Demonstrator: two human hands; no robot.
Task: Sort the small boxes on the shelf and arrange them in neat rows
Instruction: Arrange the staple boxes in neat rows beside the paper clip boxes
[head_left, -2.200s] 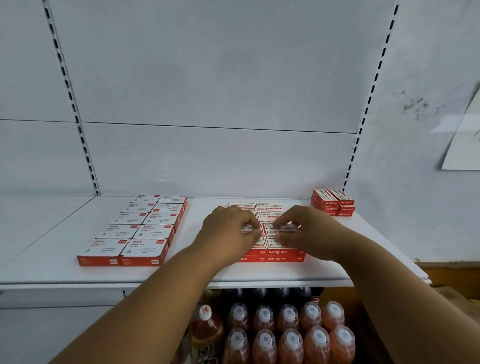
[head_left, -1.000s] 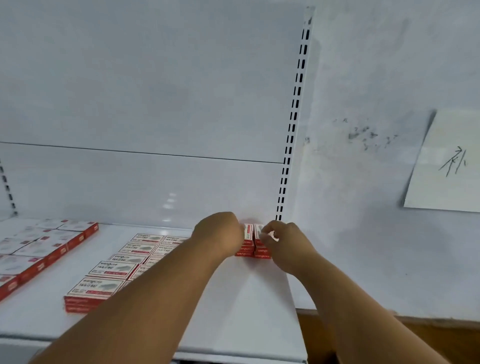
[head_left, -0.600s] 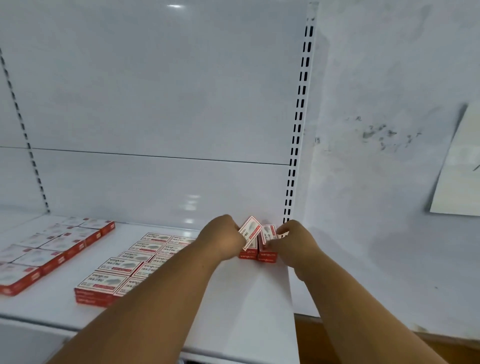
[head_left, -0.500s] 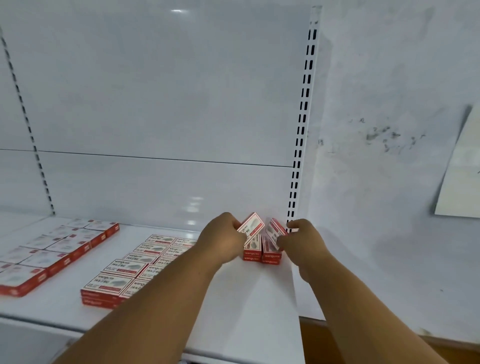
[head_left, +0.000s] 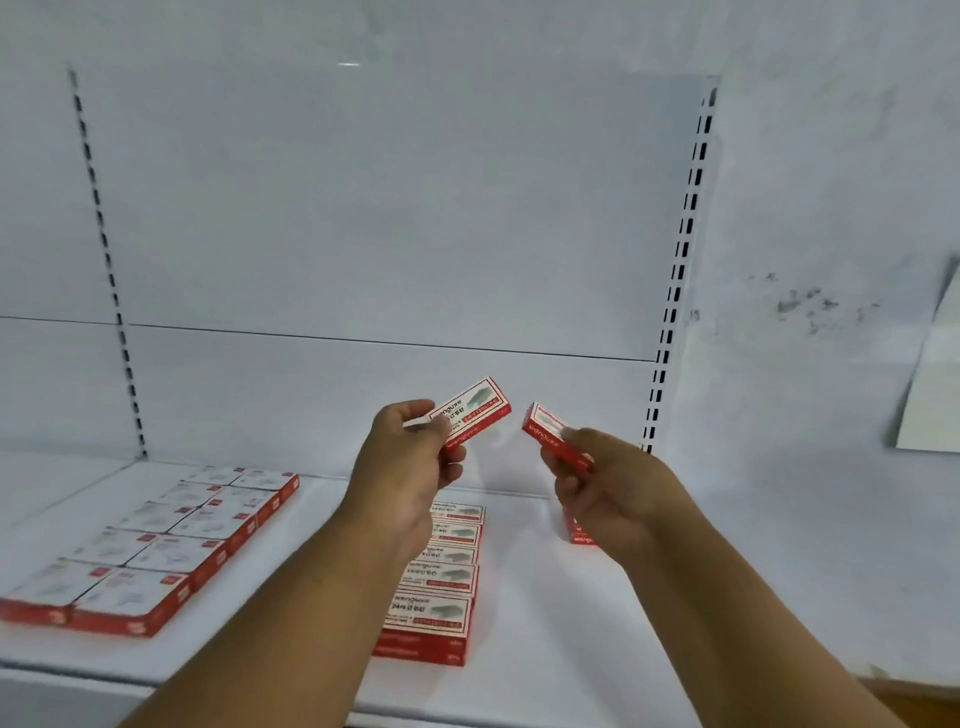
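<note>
My left hand (head_left: 410, 467) holds a small red-and-white box (head_left: 475, 410) up in the air, tilted, above the white shelf (head_left: 524, 613). A second small red box (head_left: 548, 436) sits gripped in my right hand (head_left: 608, 488), raised at about the same height, a short gap apart from the first. Below my left forearm lies a neat row of the same boxes (head_left: 441, 577), partly hidden by the arm. A bit of the red pile at the back right (head_left: 577, 535) shows under my right hand.
A larger block of flat red-and-white boxes (head_left: 156, 545) lies in two columns on the shelf's left. Slotted uprights (head_left: 675, 270) stand at the back. A sheet of paper (head_left: 935, 384) hangs on the wall to the right.
Both hands left the middle row, reached to the pile at the back right, each took one box, and have lifted them up and toward me. The view has swung back left.
</note>
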